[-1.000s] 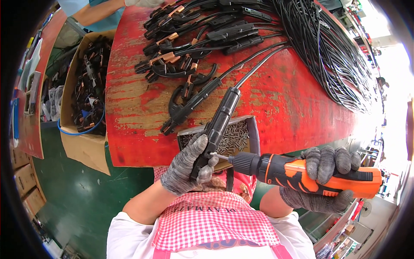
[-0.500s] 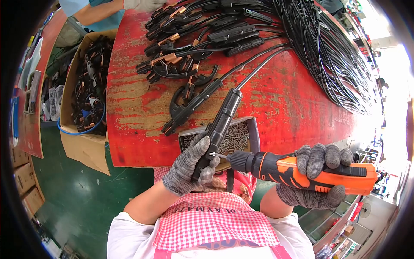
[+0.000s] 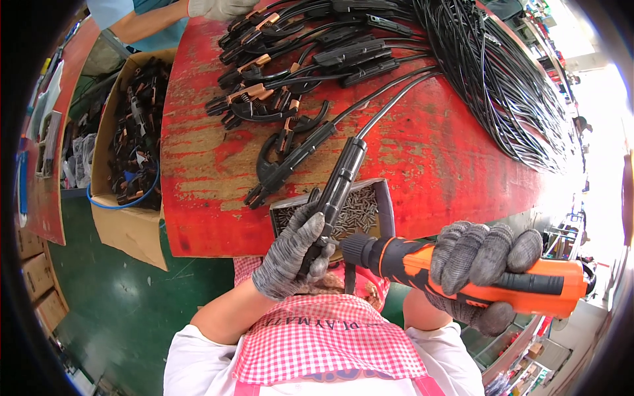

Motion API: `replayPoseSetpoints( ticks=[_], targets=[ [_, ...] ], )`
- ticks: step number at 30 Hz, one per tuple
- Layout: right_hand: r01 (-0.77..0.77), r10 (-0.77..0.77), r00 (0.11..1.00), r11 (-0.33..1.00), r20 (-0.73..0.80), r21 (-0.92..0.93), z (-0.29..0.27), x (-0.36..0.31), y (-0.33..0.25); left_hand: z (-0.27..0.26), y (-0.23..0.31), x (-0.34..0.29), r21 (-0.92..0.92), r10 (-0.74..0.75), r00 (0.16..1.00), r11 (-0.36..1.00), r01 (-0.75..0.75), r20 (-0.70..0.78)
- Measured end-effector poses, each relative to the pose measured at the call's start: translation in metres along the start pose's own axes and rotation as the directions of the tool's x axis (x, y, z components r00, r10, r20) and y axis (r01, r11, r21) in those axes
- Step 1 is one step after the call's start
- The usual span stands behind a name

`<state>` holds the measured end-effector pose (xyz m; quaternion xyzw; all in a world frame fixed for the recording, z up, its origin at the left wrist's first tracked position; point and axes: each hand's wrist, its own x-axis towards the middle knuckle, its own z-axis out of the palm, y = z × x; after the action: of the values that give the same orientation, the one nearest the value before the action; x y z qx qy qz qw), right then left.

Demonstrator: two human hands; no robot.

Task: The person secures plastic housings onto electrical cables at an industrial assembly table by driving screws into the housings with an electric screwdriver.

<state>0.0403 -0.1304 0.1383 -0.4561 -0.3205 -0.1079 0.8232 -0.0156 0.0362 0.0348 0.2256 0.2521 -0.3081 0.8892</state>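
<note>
My left hand [image 3: 288,249], in a grey knit glove, is closed round the lower end of a black welding electrode holder [image 3: 345,170]. A cable runs from the holder's upper end to the bundle at the back. My gloved right hand [image 3: 485,259] grips an orange and black power screwdriver [image 3: 401,259], its black chuck pointing left at the holder beside my left fingertips. Little of the bit shows, and whether it sits in a screw is hard to see. Just behind the holder stands an open box [image 3: 388,210] of small metal screws [image 3: 360,210].
Several more electrode holders [image 3: 290,162] with copper-coloured jaws lie across the worn red table [image 3: 218,221]. A thick bundle of black cables [image 3: 498,99] covers its right back. At left stands a carton [image 3: 125,228] of black parts. A co-worker's gloved hand [image 3: 221,8] rests at the far edge.
The screwdriver's chuck has come closer to the holder, and its rear end has dipped lower to the right. My left hand keeps its hold on the electrode holder, nearly in place.
</note>
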Motion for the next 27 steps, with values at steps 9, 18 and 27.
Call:
replayPoseSetpoints(
  ticks=[9, 18, 27],
  targets=[
    [-0.071, 0.07, 0.996, 0.997, 0.053, 0.007, 0.006, 0.006, 0.005, 0.007, 0.004, 0.002, 0.068, 0.006, 1.0, 0.998, -0.006, 0.001],
    [-0.071, 0.072, 0.997, 0.996, -0.019, 0.054, 0.001, -0.002, 0.003, 0.008, 0.007, -0.005, 0.274, 0.028, 0.999, 0.961, -0.034, 0.025],
    [-0.13, 0.177, 0.931, 0.978, -0.319, 0.164, -0.034, -0.027, -0.008, -0.009, 0.067, -0.015, 0.937, 0.5, 0.852, -0.348, 0.032, 0.157]
  ],
)
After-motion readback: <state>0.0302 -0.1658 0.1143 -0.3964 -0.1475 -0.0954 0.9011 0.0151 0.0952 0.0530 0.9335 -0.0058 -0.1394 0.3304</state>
